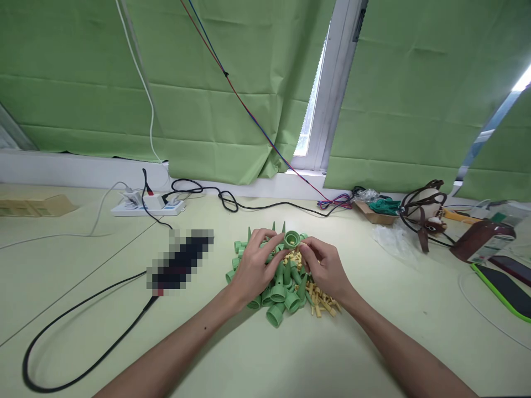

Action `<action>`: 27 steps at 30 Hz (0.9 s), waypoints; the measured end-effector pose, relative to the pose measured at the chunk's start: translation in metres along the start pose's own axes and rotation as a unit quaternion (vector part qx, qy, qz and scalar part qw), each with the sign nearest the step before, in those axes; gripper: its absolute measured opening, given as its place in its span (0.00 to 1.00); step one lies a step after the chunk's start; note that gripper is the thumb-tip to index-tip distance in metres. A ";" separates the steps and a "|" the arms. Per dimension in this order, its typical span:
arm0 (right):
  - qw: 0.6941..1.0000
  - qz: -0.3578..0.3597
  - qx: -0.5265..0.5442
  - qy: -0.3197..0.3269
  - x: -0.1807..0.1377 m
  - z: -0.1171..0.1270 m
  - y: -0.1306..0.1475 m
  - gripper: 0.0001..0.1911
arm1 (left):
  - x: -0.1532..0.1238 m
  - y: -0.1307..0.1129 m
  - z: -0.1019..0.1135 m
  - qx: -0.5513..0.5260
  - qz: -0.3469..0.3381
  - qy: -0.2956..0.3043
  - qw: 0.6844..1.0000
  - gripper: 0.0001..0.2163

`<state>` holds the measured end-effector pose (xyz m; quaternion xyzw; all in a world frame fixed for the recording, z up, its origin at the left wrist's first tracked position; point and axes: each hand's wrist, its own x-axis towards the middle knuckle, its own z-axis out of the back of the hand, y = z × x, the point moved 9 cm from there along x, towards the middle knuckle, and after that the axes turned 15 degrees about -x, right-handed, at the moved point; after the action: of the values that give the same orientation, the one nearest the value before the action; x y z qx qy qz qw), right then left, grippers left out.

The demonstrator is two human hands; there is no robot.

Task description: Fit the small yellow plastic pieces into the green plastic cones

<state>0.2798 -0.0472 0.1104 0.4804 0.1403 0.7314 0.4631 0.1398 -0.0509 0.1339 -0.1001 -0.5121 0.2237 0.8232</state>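
My left hand (pixel 261 262) is closed on a green plastic piece (pixel 292 239), whose round hollow end faces me; something small and pale sits inside it. At the right side of this piece, my right hand (pixel 326 262) has its thumb and fingers pinched together. What lies between those fingertips is too small to make out. Under and around both hands spreads a pile of similar green cone-shaped pieces (pixel 279 292) with cup-like ends. Small yellow plastic pegs (pixel 321 301) lie heaped beside them, partly hidden by my right hand.
A blurred-out dark object (pixel 182 262) with a looping black cable lies at left. Behind stands a white power strip (pixel 148 207). To the right are a cardboard box (pixel 375 213), a clear plastic bag (pixel 398 243), a dark red bottle (pixel 481 240) and a green-edged phone (pixel 504 290).
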 end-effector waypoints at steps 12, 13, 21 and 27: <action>0.976 0.163 -0.118 -0.083 -0.005 0.009 0.029 0.10 | -0.001 0.017 0.006 -0.117 0.127 -0.012 0.985 0.20; 0.975 0.169 -0.119 -0.081 -0.005 0.008 0.029 0.10 | -0.001 0.018 0.005 -0.123 0.136 -0.007 0.983 0.20; 0.972 0.187 -0.122 -0.070 -0.006 0.003 0.029 0.09 | -0.001 0.015 -0.004 -0.126 0.155 0.034 0.979 0.14; 0.974 0.181 -0.126 -0.056 -0.006 0.001 0.026 0.09 | -0.002 0.011 -0.005 -0.107 0.120 0.033 0.986 0.10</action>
<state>0.2671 -0.0661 0.1247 0.4760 -0.0685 0.7865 0.3875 0.1407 -0.0420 0.1263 -0.2557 -0.4900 0.2613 0.7913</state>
